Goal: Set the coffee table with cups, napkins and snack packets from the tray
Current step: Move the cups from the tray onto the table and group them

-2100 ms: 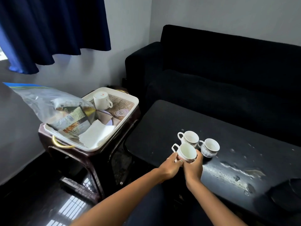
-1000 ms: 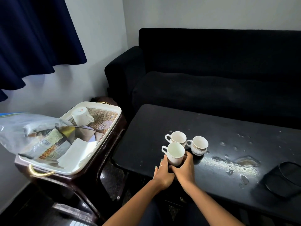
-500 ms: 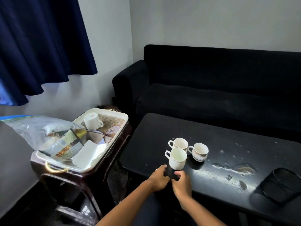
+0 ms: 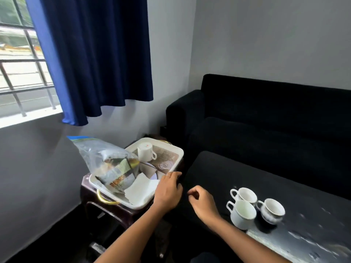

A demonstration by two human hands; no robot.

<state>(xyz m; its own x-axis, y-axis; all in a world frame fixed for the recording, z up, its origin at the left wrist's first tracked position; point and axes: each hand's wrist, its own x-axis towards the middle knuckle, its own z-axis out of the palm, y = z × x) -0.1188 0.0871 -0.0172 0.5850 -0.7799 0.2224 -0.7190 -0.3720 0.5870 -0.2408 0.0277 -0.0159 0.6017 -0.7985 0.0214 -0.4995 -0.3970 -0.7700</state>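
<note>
No writing on the snack packets (image 4: 117, 169) in the clear bag can be read; they lie in the white tray (image 4: 178, 152), whose long axis runs from near left to far right, beside napkins (image 4: 141, 188) and an upturned cup (image 4: 145, 151). The left hand (image 4: 168, 190) hovers with relaxed fingers over the tray's near right edge, and the right hand (image 4: 202, 203), fingers loosely curled and holding nothing, is above the coffee table (image 4: 237, 171). Three cups (image 4: 247, 204) stand clustered to the right, handles pointing left.
</note>
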